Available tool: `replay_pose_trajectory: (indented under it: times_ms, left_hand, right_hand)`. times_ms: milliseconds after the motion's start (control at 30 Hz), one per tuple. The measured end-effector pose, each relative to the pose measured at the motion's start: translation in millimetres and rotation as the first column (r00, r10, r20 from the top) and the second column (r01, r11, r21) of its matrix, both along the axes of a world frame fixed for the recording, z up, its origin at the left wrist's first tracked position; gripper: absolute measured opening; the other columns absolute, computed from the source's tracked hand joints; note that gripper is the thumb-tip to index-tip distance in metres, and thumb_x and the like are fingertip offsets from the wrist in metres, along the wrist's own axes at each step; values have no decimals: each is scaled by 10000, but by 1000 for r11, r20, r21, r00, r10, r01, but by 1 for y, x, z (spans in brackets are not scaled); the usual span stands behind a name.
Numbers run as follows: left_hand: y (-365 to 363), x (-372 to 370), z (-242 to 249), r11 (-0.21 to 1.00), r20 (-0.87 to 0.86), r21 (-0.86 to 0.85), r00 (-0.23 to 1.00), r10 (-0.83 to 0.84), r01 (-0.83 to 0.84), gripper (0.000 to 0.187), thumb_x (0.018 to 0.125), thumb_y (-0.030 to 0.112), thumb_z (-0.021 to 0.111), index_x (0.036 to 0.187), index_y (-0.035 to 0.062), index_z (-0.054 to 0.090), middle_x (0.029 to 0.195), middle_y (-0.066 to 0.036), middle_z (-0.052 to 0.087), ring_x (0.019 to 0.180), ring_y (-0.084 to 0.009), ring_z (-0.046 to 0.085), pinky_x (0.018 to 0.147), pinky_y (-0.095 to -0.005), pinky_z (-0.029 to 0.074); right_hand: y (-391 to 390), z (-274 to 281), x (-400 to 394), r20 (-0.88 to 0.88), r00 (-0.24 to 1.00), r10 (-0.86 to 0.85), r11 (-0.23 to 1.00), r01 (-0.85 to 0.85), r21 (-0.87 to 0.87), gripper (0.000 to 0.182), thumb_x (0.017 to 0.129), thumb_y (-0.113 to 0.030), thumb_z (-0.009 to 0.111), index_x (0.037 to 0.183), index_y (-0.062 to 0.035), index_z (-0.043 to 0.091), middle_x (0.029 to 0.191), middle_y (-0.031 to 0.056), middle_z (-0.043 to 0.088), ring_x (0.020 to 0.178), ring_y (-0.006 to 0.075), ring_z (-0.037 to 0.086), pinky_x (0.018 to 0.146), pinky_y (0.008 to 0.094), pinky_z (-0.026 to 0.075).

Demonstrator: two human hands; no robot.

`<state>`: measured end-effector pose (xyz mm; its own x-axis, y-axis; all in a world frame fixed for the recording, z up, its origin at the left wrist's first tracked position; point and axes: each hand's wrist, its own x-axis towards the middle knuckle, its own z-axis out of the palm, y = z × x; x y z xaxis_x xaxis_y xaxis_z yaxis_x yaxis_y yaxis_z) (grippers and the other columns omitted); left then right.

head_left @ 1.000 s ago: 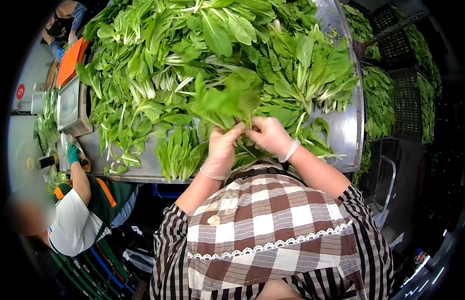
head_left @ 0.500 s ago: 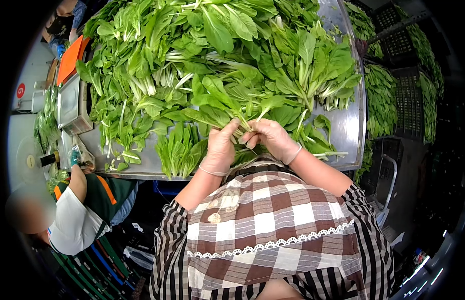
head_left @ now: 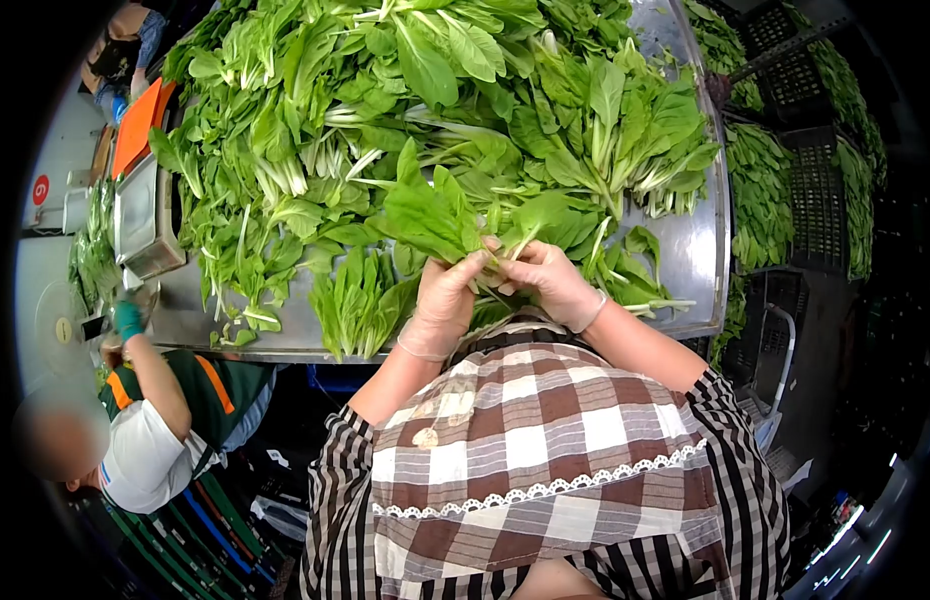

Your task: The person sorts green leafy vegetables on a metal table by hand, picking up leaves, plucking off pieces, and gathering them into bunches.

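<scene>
My left hand [head_left: 446, 297], in a thin see-through glove, is closed on the stem end of a small bunch of leafy greens [head_left: 428, 220]. Its broad leaves fan up and to the left. Right beside it, my right hand [head_left: 551, 284], gloved as well, pinches at the same stems, with a leaf [head_left: 543, 220] rising above its fingers. The two sets of fingertips nearly meet, and the stem ends are partly hidden. To the left of my left hand, a neat bundle of greens [head_left: 355, 305] lies at the table's front edge. Loose greens [head_left: 465, 150] surround both hands.
A metal table [head_left: 685, 245] carries a large heap of greens. A scale [head_left: 151, 225] and an orange panel [head_left: 140, 130] stand at left. A co-worker's green-gloved hand [head_left: 128, 318] is near the table's left corner. Black crates [head_left: 817, 200] with greens are at right.
The leaves of the held bunch have turned and spread more upright between my hands, which stay in about the same place. The co-worker's gloved hand has shifted left.
</scene>
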<state>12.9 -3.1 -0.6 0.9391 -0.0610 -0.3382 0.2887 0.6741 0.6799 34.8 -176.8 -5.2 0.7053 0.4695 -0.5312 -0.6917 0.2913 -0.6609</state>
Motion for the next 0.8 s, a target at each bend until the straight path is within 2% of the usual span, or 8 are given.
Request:
replay_pose_trajectory:
  times_ms: [167,233,267,333,500,633,767,800]
  left_hand:
    - [-4,-2,12,998,-26,65,1000,17,-16,438,862,112,690,1261,26,528,1062,-57,653,1011,-197,620,921,-385,514]
    - [2,-2,11,998,-24,58,1000,8,-6,428,876,123,679,1261,23,523,1048,-56,651,1006,-192,619,911,-402,525]
    - [5,-1,10,1000,-41,30,999,5,-4,418,882,133,673,1257,20,524,1043,-56,649,998,-191,619,908,-409,528]
    - [11,-2,7,1000,-76,-27,997,-4,2,401,895,152,662,1247,16,525,1032,-57,646,984,-188,621,902,-422,535]
    - [9,1,3,999,-187,-18,982,41,-45,228,913,140,629,1081,-13,610,938,-71,638,862,-190,626,860,-415,549]
    - [10,3,0,999,-200,-21,979,37,-42,180,897,125,628,1005,-20,622,880,-81,645,808,-188,624,770,-389,550]
    - [19,-3,-2,998,-184,-11,981,65,-68,167,877,147,649,907,-18,648,852,-89,637,801,-195,612,769,-388,542]
    - [22,-5,-4,997,-187,-18,980,68,-72,176,876,158,653,893,-17,651,856,-91,631,807,-198,606,785,-392,539]
  right_hand:
    - [-15,-4,-1,-46,998,31,982,-39,-186,215,916,-251,681,945,-38,681,836,77,711,701,150,658,681,276,526]
    - [-28,17,10,74,824,561,653,-386,-652,260,875,-300,704,895,-41,704,820,106,720,715,186,678,697,307,534]
    - [-35,25,16,18,630,776,364,-424,-829,283,854,-324,716,870,-42,716,813,121,724,722,204,688,705,322,538]
    - [-47,33,29,22,400,916,166,-329,-930,283,791,-380,739,847,-104,765,804,119,728,767,250,699,749,381,544]
    - [-29,44,68,310,555,772,319,83,-944,250,818,-297,738,976,-104,743,845,69,743,710,191,702,676,325,550]
    - [2,9,86,471,455,756,336,348,-875,214,833,-281,719,955,-105,721,778,56,724,664,215,686,617,349,536]
    - [-5,22,142,883,451,130,697,592,-405,118,883,-177,657,932,-81,707,742,26,692,632,149,630,598,259,515]
    - [-9,40,163,838,540,78,663,600,-448,128,901,-170,638,934,-69,708,753,55,693,654,160,639,614,266,524]
